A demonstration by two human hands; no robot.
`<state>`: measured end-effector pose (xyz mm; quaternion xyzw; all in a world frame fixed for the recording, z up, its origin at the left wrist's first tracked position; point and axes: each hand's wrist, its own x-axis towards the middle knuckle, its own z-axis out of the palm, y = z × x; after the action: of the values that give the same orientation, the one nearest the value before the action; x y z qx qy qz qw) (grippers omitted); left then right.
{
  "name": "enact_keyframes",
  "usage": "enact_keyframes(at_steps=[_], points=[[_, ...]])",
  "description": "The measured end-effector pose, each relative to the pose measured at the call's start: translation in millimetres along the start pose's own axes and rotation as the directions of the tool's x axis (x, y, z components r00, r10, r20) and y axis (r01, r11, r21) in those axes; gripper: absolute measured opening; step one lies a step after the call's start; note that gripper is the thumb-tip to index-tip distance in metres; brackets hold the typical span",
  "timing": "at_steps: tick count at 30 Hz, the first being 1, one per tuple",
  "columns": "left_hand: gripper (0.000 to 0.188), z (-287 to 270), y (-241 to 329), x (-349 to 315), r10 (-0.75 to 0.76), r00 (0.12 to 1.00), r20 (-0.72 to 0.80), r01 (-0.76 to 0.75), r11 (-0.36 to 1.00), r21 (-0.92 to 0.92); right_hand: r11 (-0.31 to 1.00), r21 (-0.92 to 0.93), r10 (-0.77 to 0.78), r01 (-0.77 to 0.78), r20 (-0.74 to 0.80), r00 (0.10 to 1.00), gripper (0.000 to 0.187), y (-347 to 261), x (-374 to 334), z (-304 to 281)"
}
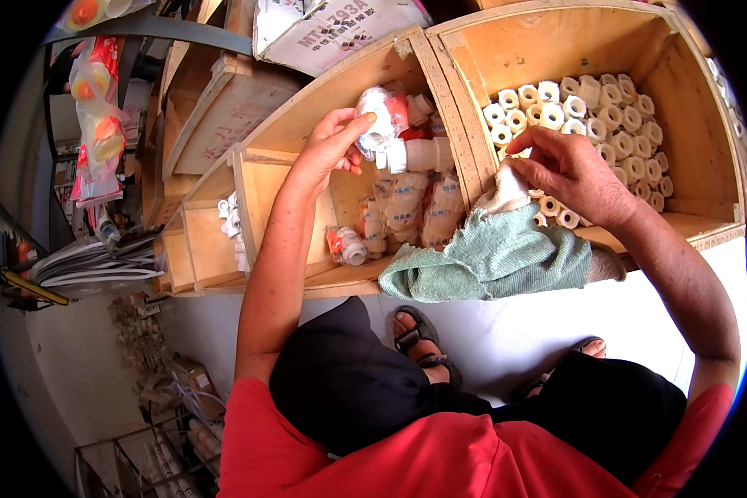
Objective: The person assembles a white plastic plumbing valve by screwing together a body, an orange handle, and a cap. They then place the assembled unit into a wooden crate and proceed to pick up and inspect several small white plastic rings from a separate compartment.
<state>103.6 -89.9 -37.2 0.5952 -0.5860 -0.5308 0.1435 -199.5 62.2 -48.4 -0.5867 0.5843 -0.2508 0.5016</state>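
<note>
We are gripping a wrapped fitting (382,112) in our left hand (334,143) and pinching a cloth (510,259) in our right hand (574,173), above bins (548,51).

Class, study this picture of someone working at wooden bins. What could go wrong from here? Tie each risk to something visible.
1. The left hand holds the plastic-wrapped fitting by the fingers, so it might slip and drop.
2. The green cloth, held at one end by the right hand, lies across the front of the wooden bins; it could drag on the loose white fittings.
3. The sandals leave toes bare, so a falling part might hurt them.
</note>
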Motion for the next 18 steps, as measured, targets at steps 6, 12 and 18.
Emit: enact_keyframes(at_steps=[6, 12, 18], points=[[0.059, 9.0, -6.3, 9.5, 0.165, 0.984, -0.069, -0.150, 0.972, 0.181, 0.998, 0.043, -0.053, 0.055, -0.053, 0.997, 0.020, 0.4, 0.4, 3.7], [0.054, 22.6, -13.2, 19.4, 0.368, 0.920, -0.137, -0.289, 0.870, 0.398, 0.996, 0.057, -0.071, 0.074, -0.067, 0.995, 0.022, 0.2, 0.5, 6.0], [0.072, 27.8, 0.5, 0.7, 0.364, 0.926, -0.103, -0.264, 0.817, 0.512, 0.993, 0.105, -0.045, 0.049, -0.042, 0.998, 0.019, -0.1, 0.9, 6.1]])
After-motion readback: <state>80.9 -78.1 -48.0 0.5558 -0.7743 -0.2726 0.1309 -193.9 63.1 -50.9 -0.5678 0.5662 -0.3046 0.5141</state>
